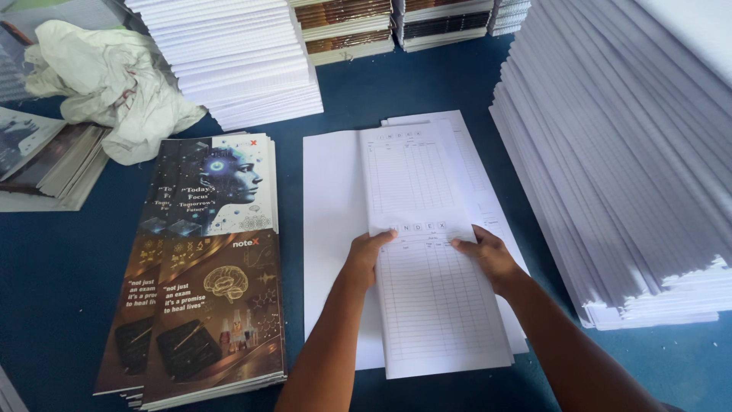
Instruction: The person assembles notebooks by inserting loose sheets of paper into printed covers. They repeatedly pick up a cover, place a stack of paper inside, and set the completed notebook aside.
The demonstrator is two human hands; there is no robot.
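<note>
Both hands are pressing on a long white ruled sheet of paper printed with a table grid [438, 305], which is lying near the middle of the dark blue surface [61, 267]. The left hand [366, 255] is gripping the sheet's left edge, fingers curled over it; the right hand [488, 255] is resting on the right edge, fingers bent down onto the paper. The sheet is lying on top of a plain white sheet [332, 221] and more printed sheets. To the left, a stack of glossy printed covers in brown and blue [206, 282] is lying flat. A tall pile of white paper [625, 168] is standing to the right, another white pile [244, 61] is sitting far left, and a crumpled pale cloth [107, 84] is lying beside it.
</note>
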